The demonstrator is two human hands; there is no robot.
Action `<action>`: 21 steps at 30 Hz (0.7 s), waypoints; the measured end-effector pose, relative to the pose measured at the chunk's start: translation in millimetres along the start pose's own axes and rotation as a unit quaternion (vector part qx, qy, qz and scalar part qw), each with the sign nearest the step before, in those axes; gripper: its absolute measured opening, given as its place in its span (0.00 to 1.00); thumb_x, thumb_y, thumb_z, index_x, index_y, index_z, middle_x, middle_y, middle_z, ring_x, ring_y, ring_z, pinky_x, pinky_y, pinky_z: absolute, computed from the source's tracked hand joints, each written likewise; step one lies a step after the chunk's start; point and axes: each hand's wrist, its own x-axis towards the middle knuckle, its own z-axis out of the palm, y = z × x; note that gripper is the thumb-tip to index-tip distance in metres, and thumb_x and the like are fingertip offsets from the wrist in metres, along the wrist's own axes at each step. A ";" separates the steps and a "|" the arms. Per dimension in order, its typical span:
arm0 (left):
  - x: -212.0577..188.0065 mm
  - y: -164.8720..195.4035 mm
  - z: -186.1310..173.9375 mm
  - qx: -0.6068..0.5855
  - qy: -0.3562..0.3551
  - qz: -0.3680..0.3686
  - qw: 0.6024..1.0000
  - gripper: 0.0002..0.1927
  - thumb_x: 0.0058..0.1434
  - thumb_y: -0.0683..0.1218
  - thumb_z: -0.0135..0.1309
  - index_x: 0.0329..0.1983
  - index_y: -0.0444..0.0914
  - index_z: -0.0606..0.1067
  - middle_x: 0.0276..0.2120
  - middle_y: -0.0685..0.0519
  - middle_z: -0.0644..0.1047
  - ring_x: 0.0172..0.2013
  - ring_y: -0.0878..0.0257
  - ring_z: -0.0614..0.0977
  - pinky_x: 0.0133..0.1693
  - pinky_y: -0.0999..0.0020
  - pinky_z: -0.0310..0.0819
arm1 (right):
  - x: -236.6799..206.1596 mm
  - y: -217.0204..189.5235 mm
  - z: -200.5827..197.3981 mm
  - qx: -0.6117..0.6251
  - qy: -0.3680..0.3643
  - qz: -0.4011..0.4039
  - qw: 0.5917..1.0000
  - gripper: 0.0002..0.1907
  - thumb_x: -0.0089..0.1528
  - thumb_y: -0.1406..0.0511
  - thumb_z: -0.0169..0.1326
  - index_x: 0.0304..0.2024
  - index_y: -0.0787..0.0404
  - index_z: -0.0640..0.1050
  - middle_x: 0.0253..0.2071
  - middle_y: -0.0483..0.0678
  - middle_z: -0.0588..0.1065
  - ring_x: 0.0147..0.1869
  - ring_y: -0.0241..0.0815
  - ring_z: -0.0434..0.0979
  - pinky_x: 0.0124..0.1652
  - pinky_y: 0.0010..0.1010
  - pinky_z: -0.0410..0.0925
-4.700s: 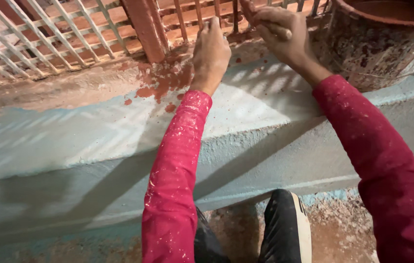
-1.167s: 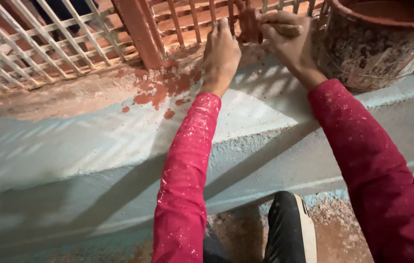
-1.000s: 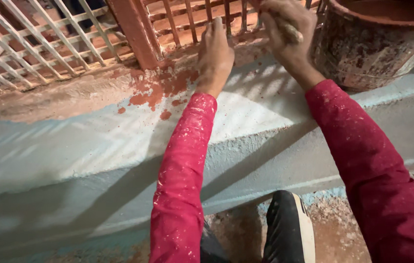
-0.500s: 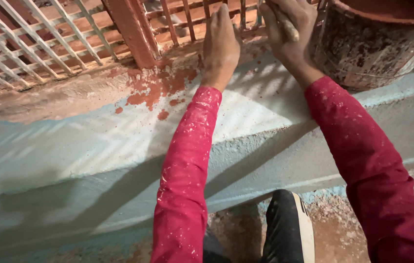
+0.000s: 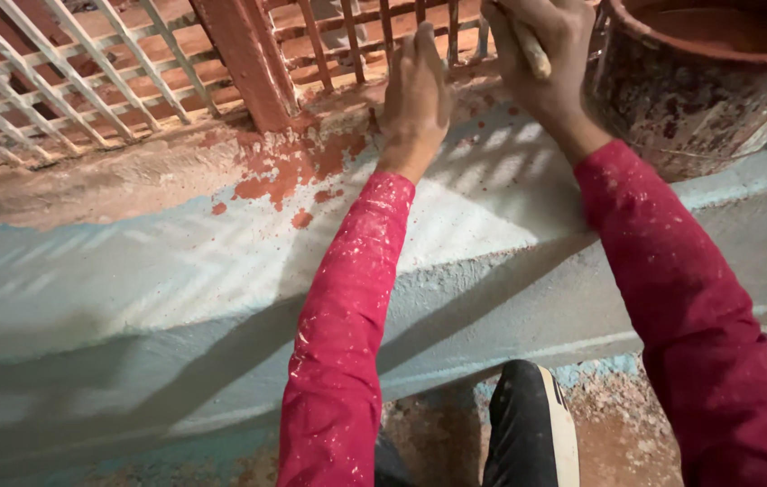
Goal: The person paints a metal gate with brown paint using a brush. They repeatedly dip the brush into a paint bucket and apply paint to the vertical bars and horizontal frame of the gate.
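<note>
Only the head view to go on here, looking down over both arms in red, paint-flecked sleeves. My right hand (image 5: 541, 50) has its fingers (image 5: 514, 36) wrapped tight around a pale brush handle (image 5: 532, 52), held right up against the lower bars of the metal grille (image 5: 356, 36); the bristle end is hidden behind the hand, so I can't tell what it's touching. My left hand (image 5: 415, 86) sits just left of that, lying flat with the fingers loose and stretched out, empty, fingertips reaching the foot of the grille and the heel of the hand on the sloped ledge (image 5: 221, 252) below it. The grille is painted reddish-brown on this stretch, with a thick post (image 5: 244, 63) of the same colour further left, and past the post the bars look paler. Under the post there are red-brown paint splotches (image 5: 289, 171) spread on the ledge. Just right of the grille, close beside my right hand, stands a grubby bucket (image 5: 699, 86) with reddish paint inside. Well below the grille, at the bottom edge, a black shoe with a white sole (image 5: 528, 433) rests on speckled ground.
</note>
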 end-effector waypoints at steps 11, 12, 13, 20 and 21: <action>-4.3 -7.7 3.0 -0.032 0.035 0.024 0.999 0.38 0.60 0.34 0.59 0.71 0.29 0.57 0.63 0.33 0.69 0.58 0.43 0.78 0.56 0.57 0.82 | -2.7 9.6 4.8 -0.063 -0.063 -0.106 0.990 0.08 0.67 0.74 0.57 0.45 0.61 0.82 0.45 0.53 0.81 0.45 0.47 0.80 0.45 0.41 0.72; -7.5 -7.4 1.4 -0.074 0.048 0.051 0.995 0.40 0.57 0.36 0.61 0.70 0.27 0.56 0.61 0.30 0.68 0.56 0.41 0.77 0.54 0.56 0.81 | -3.7 11.1 4.7 -0.046 -0.079 -0.062 0.994 0.10 0.67 0.75 0.57 0.48 0.62 0.84 0.43 0.54 0.81 0.43 0.48 0.80 0.43 0.42 0.71; -8.1 -6.3 -0.2 -0.070 0.047 0.045 0.995 0.38 0.58 0.35 0.60 0.70 0.28 0.57 0.61 0.32 0.69 0.57 0.42 0.78 0.55 0.57 0.82 | -5.1 12.6 3.8 -0.027 -0.095 -0.019 0.995 0.11 0.67 0.75 0.58 0.51 0.64 0.85 0.41 0.55 0.81 0.41 0.49 0.80 0.41 0.43 0.71; 6.8 10.6 -8.3 0.014 -0.026 -0.066 0.997 0.34 0.58 0.32 0.56 0.68 0.31 0.62 0.62 0.39 0.72 0.56 0.45 0.80 0.54 0.57 0.82 | -24.6 18.4 11.1 -0.030 -0.124 -0.005 0.992 0.14 0.65 0.75 0.56 0.52 0.59 0.83 0.53 0.53 0.80 0.53 0.47 0.80 0.50 0.41 0.74; 7.1 12.7 -8.3 0.024 -0.028 -0.076 0.996 0.32 0.60 0.32 0.54 0.68 0.32 0.62 0.62 0.39 0.72 0.55 0.45 0.80 0.52 0.57 0.82 | -29.9 17.3 13.6 -0.056 -0.119 -0.043 0.990 0.13 0.64 0.74 0.57 0.50 0.58 0.83 0.56 0.52 0.80 0.55 0.47 0.81 0.52 0.40 0.75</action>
